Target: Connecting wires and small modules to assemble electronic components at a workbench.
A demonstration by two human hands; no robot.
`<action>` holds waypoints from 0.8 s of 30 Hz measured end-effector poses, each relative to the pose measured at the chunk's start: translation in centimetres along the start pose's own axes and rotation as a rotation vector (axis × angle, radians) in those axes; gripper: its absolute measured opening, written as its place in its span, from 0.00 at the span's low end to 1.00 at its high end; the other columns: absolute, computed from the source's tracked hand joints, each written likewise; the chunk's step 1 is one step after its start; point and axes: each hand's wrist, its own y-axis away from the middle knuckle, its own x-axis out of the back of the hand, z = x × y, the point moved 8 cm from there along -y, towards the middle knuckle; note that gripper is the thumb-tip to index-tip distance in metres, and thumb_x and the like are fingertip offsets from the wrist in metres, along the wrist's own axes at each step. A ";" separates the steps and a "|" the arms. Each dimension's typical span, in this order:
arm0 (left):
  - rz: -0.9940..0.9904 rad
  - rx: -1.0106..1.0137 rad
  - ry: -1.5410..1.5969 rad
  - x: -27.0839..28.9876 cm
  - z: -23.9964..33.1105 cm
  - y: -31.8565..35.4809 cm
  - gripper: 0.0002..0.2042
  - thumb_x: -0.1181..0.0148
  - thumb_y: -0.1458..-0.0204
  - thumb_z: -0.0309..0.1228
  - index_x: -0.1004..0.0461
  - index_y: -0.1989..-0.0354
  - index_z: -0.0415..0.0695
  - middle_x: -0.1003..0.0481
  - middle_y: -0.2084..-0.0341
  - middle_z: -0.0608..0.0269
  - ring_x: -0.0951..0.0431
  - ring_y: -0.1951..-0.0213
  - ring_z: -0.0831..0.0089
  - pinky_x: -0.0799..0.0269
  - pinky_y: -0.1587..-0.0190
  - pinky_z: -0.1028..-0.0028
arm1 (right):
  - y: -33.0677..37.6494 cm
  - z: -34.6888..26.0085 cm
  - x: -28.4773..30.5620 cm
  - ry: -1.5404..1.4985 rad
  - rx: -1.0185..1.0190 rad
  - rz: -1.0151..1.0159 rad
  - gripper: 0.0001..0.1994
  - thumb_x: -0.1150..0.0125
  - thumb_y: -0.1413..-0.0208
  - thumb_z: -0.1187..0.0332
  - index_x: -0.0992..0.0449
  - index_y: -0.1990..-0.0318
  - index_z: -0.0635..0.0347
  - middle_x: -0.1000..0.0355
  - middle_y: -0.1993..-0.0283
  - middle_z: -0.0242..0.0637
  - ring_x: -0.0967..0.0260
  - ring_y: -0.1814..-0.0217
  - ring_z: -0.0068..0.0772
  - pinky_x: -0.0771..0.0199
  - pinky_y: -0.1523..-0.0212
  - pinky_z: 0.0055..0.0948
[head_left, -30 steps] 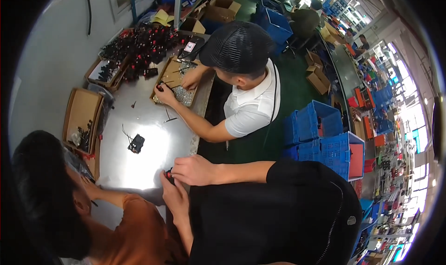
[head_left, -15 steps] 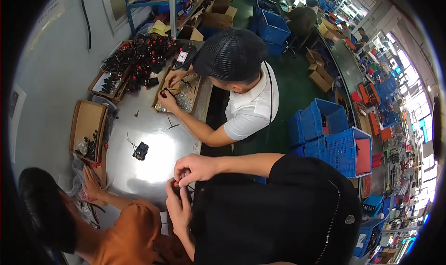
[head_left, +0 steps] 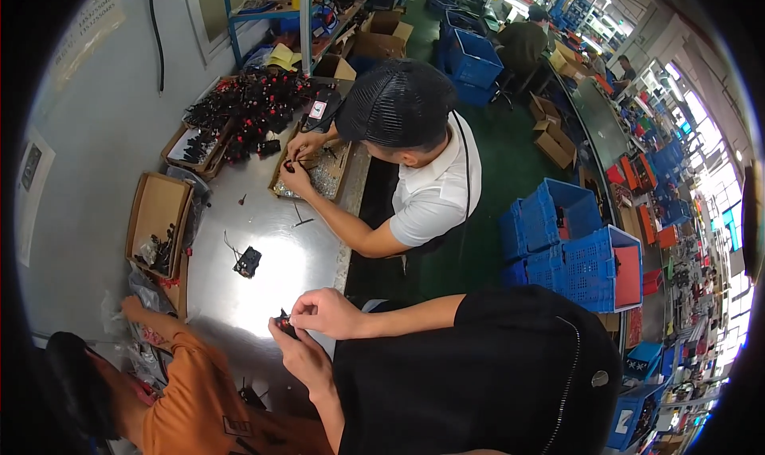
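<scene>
My left hand is closed around a small black part with a red bit, held above the metal table's front edge. My right hand pinches at the same part from above, its thumb and fingertips against the near side. Fingers cover much of the part, so its exact kind cannot be made out. Beyond my hands, a black device with thin wires lies on the shiny metal table.
A co-worker in white handles a small dark part over a cardboard tray. Another in orange reaches toward plastic bags at left. A pile of black and red parts lies at the far end. Blue crates stand at right.
Both my hands have moved slightly left and, with the black part, farther over the table. The orange-sleeved co-worker's hand has shifted left toward the plastic bags.
</scene>
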 end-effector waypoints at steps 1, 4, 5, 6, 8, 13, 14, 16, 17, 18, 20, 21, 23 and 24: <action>-0.001 0.004 0.003 -0.1 -0.4 0.1 0.22 0.53 0.38 0.28 0.46 0.37 0.38 0.28 0.51 0.39 0.26 0.52 0.43 0.30 0.53 0.57 | 0.2 -1.3 0.2 0.199 0.103 0.025 0.09 0.39 0.49 0.67 0.23 0.68 0.66 0.26 0.73 0.38 0.28 0.70 0.36 0.30 0.64 0.31; 0.015 -0.059 -0.027 -0.5 -1.0 0.3 0.23 0.51 0.41 0.26 0.45 0.38 0.35 0.28 0.56 0.37 0.24 0.58 0.42 0.28 0.60 0.56 | 0.7 -1.5 -0.5 0.401 0.272 0.029 0.08 0.42 0.49 0.68 0.25 0.72 0.65 0.30 0.72 0.39 0.32 0.68 0.42 0.30 0.67 0.34; 0.014 -0.070 -0.045 -0.8 -1.4 0.5 0.23 0.50 0.41 0.26 0.45 0.38 0.34 0.28 0.55 0.37 0.24 0.58 0.42 0.28 0.60 0.56 | 0.6 -1.1 -0.5 0.402 0.270 0.030 0.08 0.42 0.49 0.68 0.25 0.72 0.65 0.30 0.72 0.39 0.32 0.68 0.42 0.30 0.67 0.34; 0.013 -0.078 -0.062 -1.0 -1.6 0.6 0.24 0.50 0.41 0.26 0.45 0.38 0.34 0.28 0.55 0.37 0.24 0.58 0.42 0.28 0.60 0.56 | 1.1 -2.2 -1.4 0.607 0.478 0.013 0.08 0.43 0.50 0.68 0.27 0.74 0.64 0.32 0.71 0.38 0.33 0.67 0.40 0.30 0.68 0.34; -0.004 -0.066 -0.070 -0.9 -1.8 0.8 0.24 0.50 0.41 0.26 0.46 0.37 0.34 0.28 0.55 0.37 0.24 0.58 0.42 0.28 0.60 0.56 | 2.0 -2.9 -2.5 0.809 0.686 -0.007 0.07 0.44 0.50 0.69 0.28 0.75 0.63 0.33 0.70 0.38 0.35 0.65 0.39 0.29 0.69 0.34; 0.030 -0.139 -0.045 -0.4 -1.8 1.3 0.24 0.50 0.41 0.26 0.46 0.37 0.33 0.27 0.56 0.36 0.24 0.58 0.42 0.27 0.60 0.57 | 2.2 -2.0 -3.7 0.910 0.699 -0.121 0.06 0.45 0.53 0.70 0.29 0.71 0.63 0.34 0.68 0.39 0.36 0.63 0.40 0.29 0.67 0.34; 0.022 -0.164 0.023 0.0 -1.4 1.4 0.24 0.50 0.41 0.27 0.45 0.37 0.33 0.27 0.57 0.36 0.23 0.59 0.42 0.27 0.61 0.57 | 2.2 -1.8 -3.8 0.907 0.699 -0.122 0.06 0.45 0.53 0.70 0.29 0.71 0.63 0.34 0.68 0.39 0.36 0.63 0.40 0.29 0.67 0.34; 0.017 -0.185 0.090 0.4 -1.2 1.6 0.24 0.50 0.41 0.28 0.45 0.38 0.33 0.26 0.58 0.36 0.23 0.59 0.42 0.27 0.61 0.58 | 1.5 -1.3 -2.9 0.611 0.522 -0.093 0.07 0.44 0.51 0.68 0.29 0.71 0.63 0.33 0.68 0.39 0.33 0.63 0.41 0.28 0.66 0.34; 0.023 -0.180 0.090 0.5 -1.2 1.6 0.24 0.49 0.41 0.28 0.44 0.38 0.32 0.26 0.59 0.35 0.23 0.59 0.42 0.26 0.61 0.58 | 1.6 -1.4 -3.1 0.609 0.523 -0.095 0.07 0.44 0.51 0.68 0.29 0.71 0.63 0.33 0.68 0.39 0.33 0.63 0.41 0.28 0.66 0.34; 0.029 -0.175 0.091 0.6 -1.2 1.6 0.24 0.49 0.42 0.29 0.44 0.39 0.32 0.26 0.60 0.35 0.23 0.60 0.41 0.26 0.62 0.58 | 1.3 -1.0 -2.4 0.441 0.362 -0.053 0.07 0.44 0.50 0.68 0.29 0.70 0.63 0.31 0.67 0.41 0.32 0.63 0.44 0.28 0.66 0.36; 0.051 -0.187 0.078 0.3 -1.6 1.6 0.24 0.49 0.41 0.29 0.43 0.39 0.32 0.26 0.60 0.35 0.23 0.59 0.41 0.26 0.61 0.58 | 1.1 0.0 -1.8 0.275 0.200 -0.013 0.08 0.44 0.48 0.67 0.29 0.69 0.64 0.30 0.67 0.43 0.31 0.64 0.46 0.28 0.65 0.38; 0.069 -0.201 0.063 0.2 -1.8 1.6 0.24 0.50 0.41 0.29 0.43 0.39 0.32 0.26 0.59 0.34 0.23 0.59 0.41 0.27 0.61 0.58 | 1.2 0.0 -1.9 0.306 0.225 0.000 0.08 0.44 0.47 0.67 0.29 0.68 0.64 0.29 0.67 0.45 0.30 0.64 0.49 0.28 0.64 0.40; 0.072 -0.201 0.052 -0.2 -2.3 1.7 0.24 0.50 0.41 0.29 0.43 0.39 0.32 0.27 0.59 0.33 0.24 0.59 0.40 0.27 0.61 0.57 | 1.3 -0.1 -1.8 0.338 0.249 0.014 0.08 0.45 0.46 0.67 0.29 0.68 0.65 0.29 0.67 0.47 0.30 0.64 0.52 0.28 0.63 0.42; 0.074 -0.201 0.040 -0.2 -2.5 1.6 0.24 0.51 0.41 0.30 0.43 0.39 0.32 0.27 0.58 0.33 0.24 0.58 0.40 0.27 0.60 0.57 | 1.6 -0.8 -2.2 0.413 0.337 -0.028 0.08 0.46 0.46 0.68 0.29 0.67 0.65 0.29 0.67 0.48 0.30 0.64 0.53 0.28 0.63 0.42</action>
